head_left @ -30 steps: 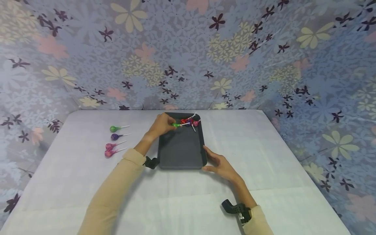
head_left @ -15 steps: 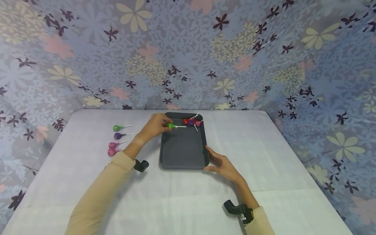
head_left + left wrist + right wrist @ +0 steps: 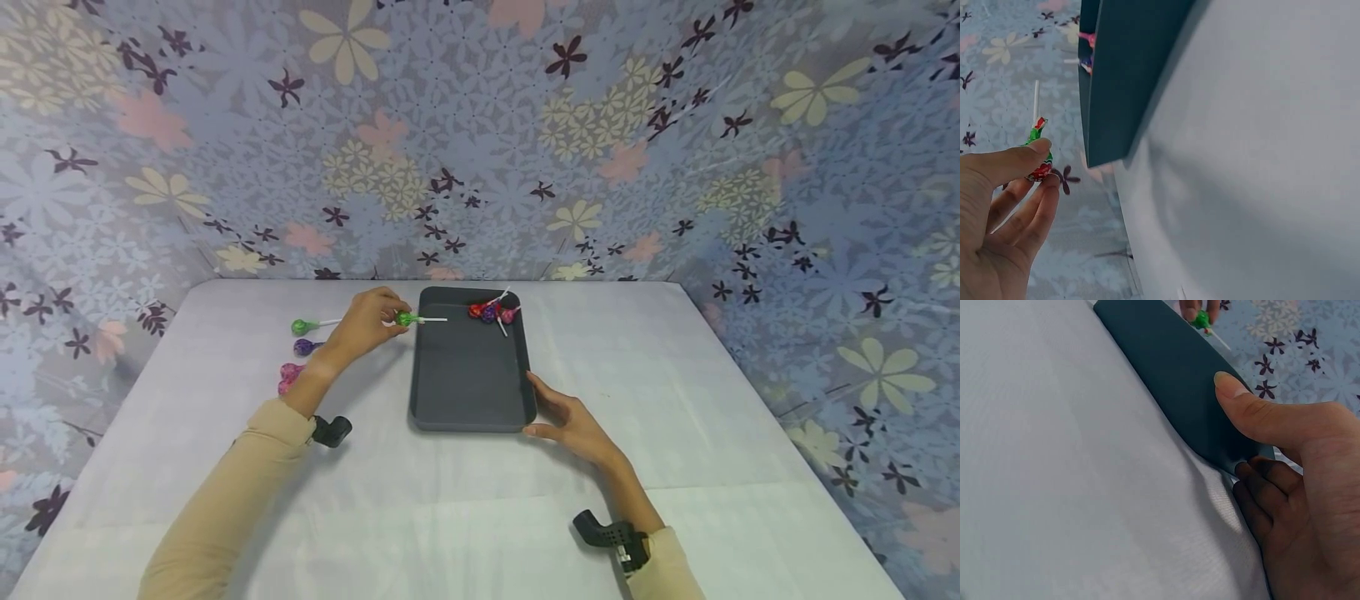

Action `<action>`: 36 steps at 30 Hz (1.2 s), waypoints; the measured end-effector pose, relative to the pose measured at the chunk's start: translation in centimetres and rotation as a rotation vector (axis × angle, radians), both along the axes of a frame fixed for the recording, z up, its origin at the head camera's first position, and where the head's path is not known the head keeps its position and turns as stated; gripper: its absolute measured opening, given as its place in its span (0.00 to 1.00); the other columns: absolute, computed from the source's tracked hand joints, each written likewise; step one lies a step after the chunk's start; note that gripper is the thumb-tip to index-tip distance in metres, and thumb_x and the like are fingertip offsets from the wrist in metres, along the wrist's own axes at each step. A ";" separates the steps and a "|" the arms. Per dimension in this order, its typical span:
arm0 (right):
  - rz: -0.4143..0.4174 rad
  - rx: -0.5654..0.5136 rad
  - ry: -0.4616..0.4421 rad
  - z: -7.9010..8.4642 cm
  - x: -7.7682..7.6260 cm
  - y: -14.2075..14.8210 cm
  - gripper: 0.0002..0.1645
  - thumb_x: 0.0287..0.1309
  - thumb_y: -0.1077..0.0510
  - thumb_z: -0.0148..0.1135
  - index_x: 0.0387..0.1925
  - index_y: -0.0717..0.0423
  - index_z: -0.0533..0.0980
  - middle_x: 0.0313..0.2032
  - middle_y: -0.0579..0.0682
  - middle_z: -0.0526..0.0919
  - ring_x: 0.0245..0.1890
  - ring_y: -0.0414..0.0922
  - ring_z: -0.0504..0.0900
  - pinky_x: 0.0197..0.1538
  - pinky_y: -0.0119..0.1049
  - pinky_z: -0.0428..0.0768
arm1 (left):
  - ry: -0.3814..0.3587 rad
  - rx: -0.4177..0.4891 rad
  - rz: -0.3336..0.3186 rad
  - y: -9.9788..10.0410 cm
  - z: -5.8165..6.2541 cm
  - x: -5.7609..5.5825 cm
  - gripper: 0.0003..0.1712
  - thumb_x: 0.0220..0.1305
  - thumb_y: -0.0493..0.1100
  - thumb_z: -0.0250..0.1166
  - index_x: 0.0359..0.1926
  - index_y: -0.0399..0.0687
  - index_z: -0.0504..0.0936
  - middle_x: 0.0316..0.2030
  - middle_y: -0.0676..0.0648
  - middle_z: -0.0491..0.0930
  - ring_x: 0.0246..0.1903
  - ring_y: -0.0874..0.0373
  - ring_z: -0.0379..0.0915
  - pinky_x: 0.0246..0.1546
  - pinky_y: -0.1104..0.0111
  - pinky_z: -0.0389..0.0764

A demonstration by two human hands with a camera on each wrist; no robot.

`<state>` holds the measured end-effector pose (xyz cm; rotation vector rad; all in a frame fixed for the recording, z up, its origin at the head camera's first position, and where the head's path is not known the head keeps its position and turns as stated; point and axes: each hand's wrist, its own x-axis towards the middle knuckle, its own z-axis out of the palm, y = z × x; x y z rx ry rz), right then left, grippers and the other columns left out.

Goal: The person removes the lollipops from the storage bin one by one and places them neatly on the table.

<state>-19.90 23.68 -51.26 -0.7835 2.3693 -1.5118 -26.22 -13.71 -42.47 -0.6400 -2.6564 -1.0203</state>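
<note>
My left hand (image 3: 363, 325) pinches a green lollipop (image 3: 406, 318) between thumb and fingers. Its white stick points right, over the left rim of the dark grey tray (image 3: 471, 375). The left wrist view shows green and red wrapper on this lollipop (image 3: 1039, 159), with the stick upward. At the tray's near right corner, my right hand (image 3: 570, 425) holds the rim, thumb in front and fingers along the side. Inside the far right corner lie a red lollipop (image 3: 476, 311), a purple one (image 3: 489, 313) and a pink one (image 3: 508, 316), bunched together.
On the white table left of the tray lie a green lollipop (image 3: 302, 327), a purple lollipop (image 3: 303, 347) and two pink lollipops (image 3: 289, 372), partly hidden by the left arm. A floral cloth (image 3: 480, 150) hangs behind the table.
My left hand has moved left with the green lollipop, from above the tray's far end to beside its left rim. The right hand stays at the tray's corner.
</note>
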 end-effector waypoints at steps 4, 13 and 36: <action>-0.008 0.008 -0.002 -0.1 -0.1 0.0 0.53 0.53 0.55 0.72 0.75 0.51 0.54 0.75 0.50 0.52 0.75 0.51 0.53 0.66 0.16 0.57 | 0.010 -0.035 0.010 -1.1 0.1 0.0 0.16 0.52 0.29 0.72 0.44 0.30 0.85 0.41 0.36 0.80 0.38 0.43 0.82 0.44 0.55 0.84; 0.005 0.001 0.012 -0.3 -0.1 0.0 0.53 0.53 0.55 0.72 0.75 0.52 0.54 0.75 0.51 0.52 0.75 0.51 0.54 0.67 0.17 0.57 | -0.029 -0.157 0.088 -3.0 -0.2 -0.5 0.16 0.54 0.30 0.71 0.45 0.30 0.84 0.42 0.35 0.80 0.40 0.42 0.82 0.44 0.54 0.83; -0.002 0.014 0.017 0.0 0.0 0.1 0.53 0.54 0.56 0.72 0.75 0.53 0.53 0.75 0.51 0.53 0.75 0.50 0.54 0.67 0.18 0.57 | -0.263 -0.259 0.227 -5.1 -1.4 -2.0 0.19 0.58 0.28 0.64 0.52 0.29 0.81 0.50 0.29 0.80 0.53 0.34 0.76 0.57 0.48 0.76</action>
